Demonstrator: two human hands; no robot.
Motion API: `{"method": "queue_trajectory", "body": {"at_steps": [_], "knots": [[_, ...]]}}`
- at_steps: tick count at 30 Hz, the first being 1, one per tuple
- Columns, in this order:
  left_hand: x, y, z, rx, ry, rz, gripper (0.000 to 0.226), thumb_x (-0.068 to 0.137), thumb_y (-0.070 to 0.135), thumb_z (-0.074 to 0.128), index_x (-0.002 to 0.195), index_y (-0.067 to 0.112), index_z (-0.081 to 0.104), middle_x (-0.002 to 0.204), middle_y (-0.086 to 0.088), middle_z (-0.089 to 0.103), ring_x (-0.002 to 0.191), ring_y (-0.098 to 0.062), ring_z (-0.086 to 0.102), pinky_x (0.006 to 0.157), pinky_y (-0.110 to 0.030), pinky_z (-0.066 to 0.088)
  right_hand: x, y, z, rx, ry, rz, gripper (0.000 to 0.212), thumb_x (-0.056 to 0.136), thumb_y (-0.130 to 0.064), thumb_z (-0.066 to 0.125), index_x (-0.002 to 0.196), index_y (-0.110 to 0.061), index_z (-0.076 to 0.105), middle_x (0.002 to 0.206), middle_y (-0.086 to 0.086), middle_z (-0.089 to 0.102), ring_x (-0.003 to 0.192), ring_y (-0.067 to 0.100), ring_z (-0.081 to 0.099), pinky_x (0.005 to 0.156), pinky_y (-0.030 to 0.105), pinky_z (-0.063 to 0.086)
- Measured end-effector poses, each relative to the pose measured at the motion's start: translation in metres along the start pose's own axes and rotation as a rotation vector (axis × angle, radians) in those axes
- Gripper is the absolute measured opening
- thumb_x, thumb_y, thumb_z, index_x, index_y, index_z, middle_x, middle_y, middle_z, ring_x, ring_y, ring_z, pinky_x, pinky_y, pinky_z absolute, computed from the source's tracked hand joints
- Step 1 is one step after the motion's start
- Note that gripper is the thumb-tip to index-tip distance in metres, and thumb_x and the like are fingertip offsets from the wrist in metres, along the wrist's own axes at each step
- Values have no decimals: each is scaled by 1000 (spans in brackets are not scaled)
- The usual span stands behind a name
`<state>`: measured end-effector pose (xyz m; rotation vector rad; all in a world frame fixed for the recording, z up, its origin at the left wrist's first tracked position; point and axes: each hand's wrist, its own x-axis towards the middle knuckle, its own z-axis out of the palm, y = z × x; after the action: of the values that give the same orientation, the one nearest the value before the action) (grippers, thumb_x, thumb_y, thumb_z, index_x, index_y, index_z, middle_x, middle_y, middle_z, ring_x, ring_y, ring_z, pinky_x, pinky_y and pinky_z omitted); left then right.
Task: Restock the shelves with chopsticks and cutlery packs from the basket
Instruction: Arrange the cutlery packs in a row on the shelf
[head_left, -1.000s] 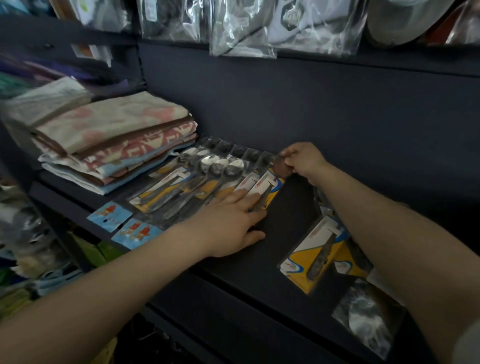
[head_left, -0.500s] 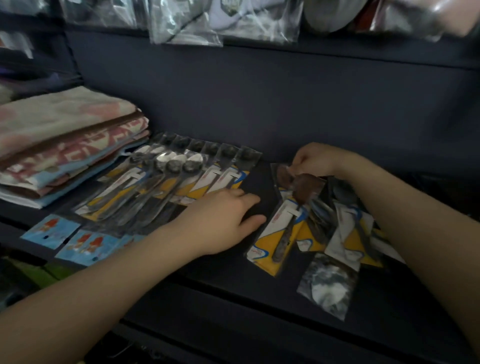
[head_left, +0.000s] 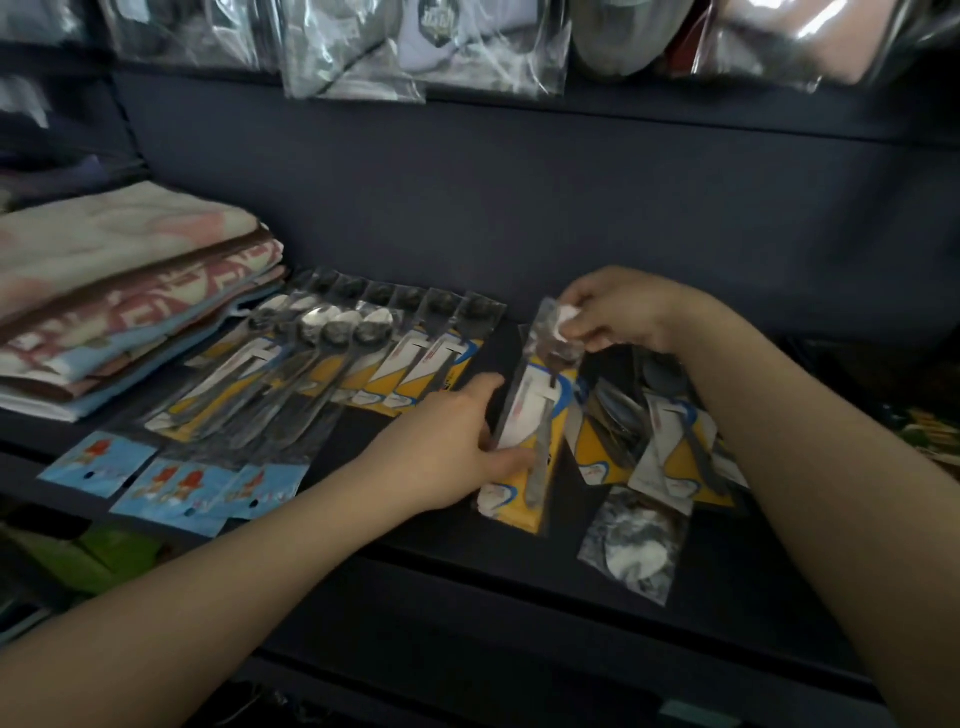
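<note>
The right hand (head_left: 621, 310) pinches the top end of a clear plastic cutlery pack with a yellow and white card (head_left: 535, 415), fingers closed on the wrapper's upper edge, while the left hand (head_left: 457, 441) grips the same pack at its lower left side, thumb on top of the card. The pack lies tilted on the dark shelf (head_left: 727, 566), its lower end resting on the board. Just right of it sits a loose heap of similar yellow-carded packs (head_left: 670, 447), partly hidden by the right forearm. To the left, a neat overlapping row of spoon packs (head_left: 363, 358) fans across the shelf, beside a stack of folded patterned cloths (head_left: 119, 291). Blue paper-ended packets (head_left: 171, 486) lie at the front edge; their contents are hard to make out. The basket is out of view.
</note>
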<state>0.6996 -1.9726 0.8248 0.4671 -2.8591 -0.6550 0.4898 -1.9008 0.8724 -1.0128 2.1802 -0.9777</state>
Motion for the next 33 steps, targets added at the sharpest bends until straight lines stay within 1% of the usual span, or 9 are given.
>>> {"method": "queue_trajectory", "body": {"at_steps": [4,8,11,16,20,23,27,30,33], "knots": [[-13,-14,-10,-97,229,27,65,86,29,61,140,21,27,91,-8,57,93,-28,57,62,-26,27,4,-21,22,302,48,-123,23,88,2,54,74,-16,54,72,1,53,64,8,52,46,10,47],[-38,-31,-27,-28,296,5,48,88,27,57,133,25,39,84,-8,56,93,-29,56,58,-24,20,14,-32,54,188,33,-162,20,89,-4,57,72,-15,56,68,3,55,57,7,54,46,10,45],[-46,-44,-32,-18,251,-27,47,89,28,56,132,24,38,69,7,50,78,-18,58,57,-27,26,18,-36,64,-10,38,-171,12,89,-11,59,77,-13,60,63,1,56,46,0,55,46,13,39],[-39,-44,-17,-171,75,26,56,87,24,60,138,16,37,82,7,67,58,8,48,58,-10,36,9,-29,41,-141,65,-120,8,93,-12,51,91,-14,58,68,4,54,57,10,52,53,21,37],[-30,-34,-9,-72,75,58,57,87,32,59,138,17,37,91,6,68,70,0,53,62,-13,40,0,-19,33,-156,223,-112,14,95,-15,48,92,-9,61,83,9,58,75,16,53,62,24,41],[-30,-32,-20,-10,204,107,55,87,43,54,135,20,38,93,6,64,78,-9,56,68,-28,46,-5,-30,37,114,305,-185,23,94,-12,50,72,-17,56,67,4,53,49,2,51,52,17,40],[-48,-44,-43,-65,360,133,54,83,41,58,131,26,39,88,12,55,70,-9,53,66,-30,45,-2,-60,58,268,291,-251,25,93,-11,51,70,-20,55,60,0,48,34,-2,43,38,12,33],[-61,-63,-53,34,366,80,37,83,39,60,115,22,50,69,9,47,61,-7,47,55,-24,36,12,-73,88,161,232,-231,17,92,-10,53,75,-16,55,60,2,49,39,2,44,36,13,34],[-66,-80,-54,227,197,37,42,85,49,53,118,24,53,95,7,51,93,-13,51,76,-28,44,29,-72,119,-43,160,-162,10,92,-12,54,82,-9,53,59,6,47,50,13,42,39,16,35]]}}
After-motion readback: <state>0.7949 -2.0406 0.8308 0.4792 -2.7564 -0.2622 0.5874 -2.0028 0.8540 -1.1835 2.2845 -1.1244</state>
